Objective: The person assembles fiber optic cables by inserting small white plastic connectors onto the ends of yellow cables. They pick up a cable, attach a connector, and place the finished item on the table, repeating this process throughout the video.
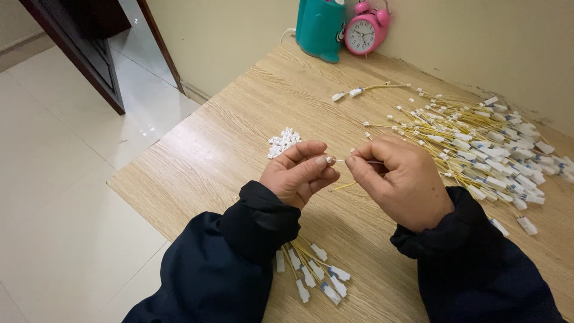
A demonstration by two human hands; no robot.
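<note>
My left hand [299, 172] pinches a tiny white connector housing between thumb and forefinger. My right hand [399, 182] grips a thin yellow wire [342, 186], its tip held up to the housing between the two hands. A small heap of white housings [282, 142] lies just beyond my left hand. A big pile of yellow wires with white tags [485, 149] spreads out to the right. A smaller bundle of wires [314, 270] lies near the table's front edge, partly under my left sleeve.
The wooden table [227, 149] ends at the left, with tiled floor [60, 179] beyond. A teal container [321, 27] and a pink alarm clock [366, 31] stand at the back by the wall. Two loose wires [371, 89] lie apart from the pile.
</note>
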